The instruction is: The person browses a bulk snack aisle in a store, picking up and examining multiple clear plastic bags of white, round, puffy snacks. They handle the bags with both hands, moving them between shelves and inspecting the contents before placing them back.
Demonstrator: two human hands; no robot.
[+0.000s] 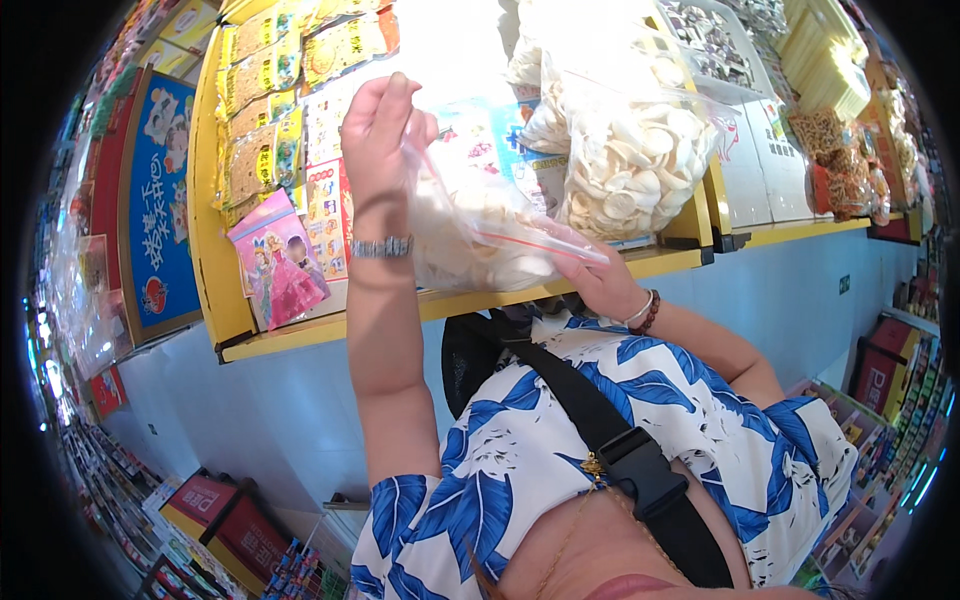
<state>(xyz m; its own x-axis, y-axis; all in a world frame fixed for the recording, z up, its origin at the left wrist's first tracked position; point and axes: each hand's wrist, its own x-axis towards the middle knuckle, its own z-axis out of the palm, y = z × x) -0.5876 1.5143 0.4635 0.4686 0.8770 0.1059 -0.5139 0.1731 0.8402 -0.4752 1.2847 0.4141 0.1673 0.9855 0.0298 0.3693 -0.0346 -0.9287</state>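
My left hand (381, 135), with a watch on its wrist, has its fingers curled at one upper corner of a clear zip bag (487, 225). Pale, flat pieces of food show through its plastic. At the opposite end of the red zip strip, my right hand (600, 277) grips the bag, some of its fingers hidden by the plastic. The bag rests low in a yellow-edged display bin (457, 302). Beside it, on the right, stands a larger clear bag (637, 165) full of similar pale rounded pieces.
Yellow snack packets (259, 150) line the bin's left side, near a pink pouch with printed figures (277, 259). A white tub (716, 49) of small wrapped items stands at upper right. Further right lie bagged brown snacks (844, 165). A blue sign (157, 202) stands at left.
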